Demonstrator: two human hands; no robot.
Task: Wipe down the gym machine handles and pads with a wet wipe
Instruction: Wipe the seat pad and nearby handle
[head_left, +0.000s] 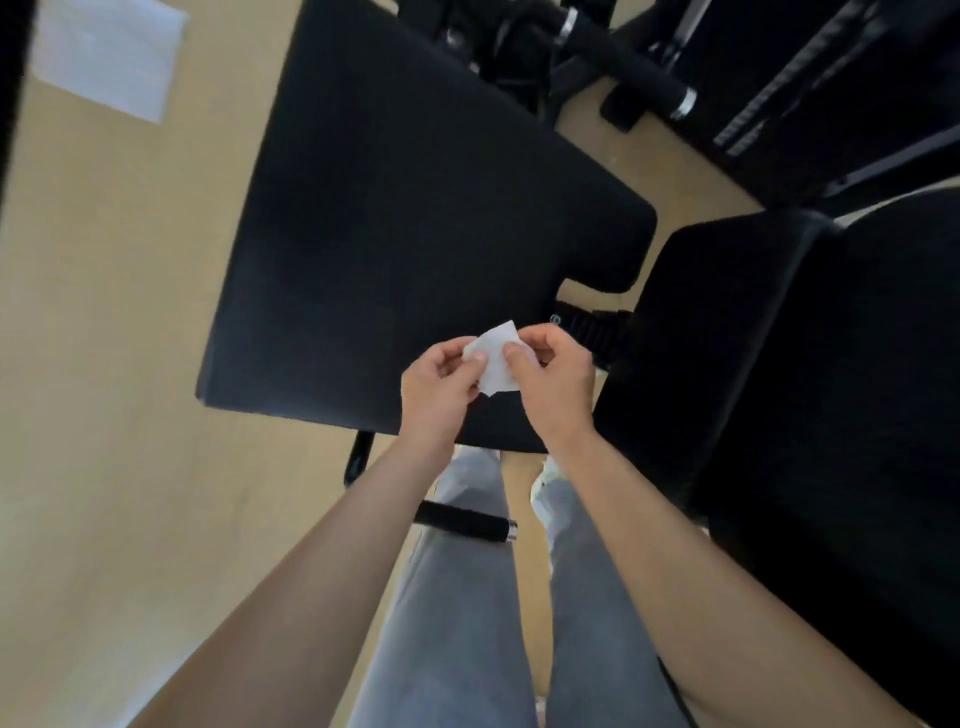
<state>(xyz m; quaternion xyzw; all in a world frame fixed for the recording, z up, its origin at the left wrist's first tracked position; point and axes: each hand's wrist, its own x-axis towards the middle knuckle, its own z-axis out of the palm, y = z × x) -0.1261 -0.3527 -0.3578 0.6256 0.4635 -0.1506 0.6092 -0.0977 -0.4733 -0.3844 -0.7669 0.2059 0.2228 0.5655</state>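
White wipe (496, 356) sits pinched between my left hand (437, 385) and right hand (555, 384), thumbs clamped on it, over the pad (405, 234).

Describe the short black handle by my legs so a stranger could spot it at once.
Start at the big flat black pad in the middle and find its near edge, by the grey trousers. The handle lies crosswise just below it. Unlike the long grip beyond the pad, it is short, with one silvery end.

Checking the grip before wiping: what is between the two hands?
In the head view, a white wet wipe lies between the left hand and right hand, both pinching it.
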